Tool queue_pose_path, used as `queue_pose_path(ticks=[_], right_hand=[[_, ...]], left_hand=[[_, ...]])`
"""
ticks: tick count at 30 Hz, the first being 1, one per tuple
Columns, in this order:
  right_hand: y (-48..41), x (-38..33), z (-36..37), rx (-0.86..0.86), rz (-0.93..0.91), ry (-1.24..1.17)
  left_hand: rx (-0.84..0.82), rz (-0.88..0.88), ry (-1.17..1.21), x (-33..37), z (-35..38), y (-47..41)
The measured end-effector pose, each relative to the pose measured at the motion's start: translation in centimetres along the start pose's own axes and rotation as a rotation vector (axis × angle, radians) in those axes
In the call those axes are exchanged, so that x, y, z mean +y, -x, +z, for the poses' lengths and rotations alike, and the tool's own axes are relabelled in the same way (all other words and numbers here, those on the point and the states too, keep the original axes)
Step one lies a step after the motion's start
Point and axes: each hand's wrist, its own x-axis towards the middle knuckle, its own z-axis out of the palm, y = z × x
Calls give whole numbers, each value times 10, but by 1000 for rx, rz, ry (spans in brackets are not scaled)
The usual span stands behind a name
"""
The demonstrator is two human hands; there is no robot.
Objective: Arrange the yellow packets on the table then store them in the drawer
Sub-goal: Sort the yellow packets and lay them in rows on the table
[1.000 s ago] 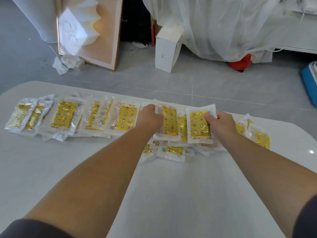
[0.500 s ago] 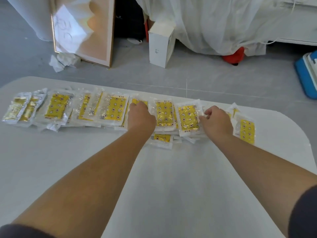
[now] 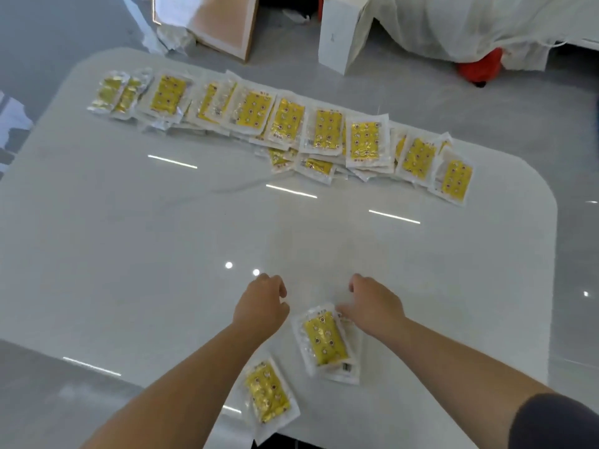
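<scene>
Row (image 3: 288, 123): lower packets mostly covered by the top ones.
Print: too blurred to read.
Right hand (image 3: 372, 307): fingertips tucked under; hold on the packet (image 3: 325, 341) unclear.
Edge packet (image 3: 267, 395): left side under the left forearm (image 3: 181, 384).
Box (image 3: 338, 34): top cut off.
Red thing (image 3: 479, 64): partly under cloth (image 3: 470, 24).

The left forearm (image 3: 181, 384) and right forearm (image 3: 453, 361) are bare along their visible length. A plain dark grey sleeve (image 3: 557, 422) covers the right upper arm.
</scene>
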Motion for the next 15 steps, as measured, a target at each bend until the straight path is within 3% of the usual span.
queue_pose_path(ticks=[9,12,15], right_hand=[[25,-33,61,4,276,24],[26,-36,71,15,333,-23],[29,-33,78,9,264,-163]], left_hand=[[-61,-274,-132,-44,61,59],[-45,-439,-65,-52,75,70],[-50,-565,84,-57,91,80]])
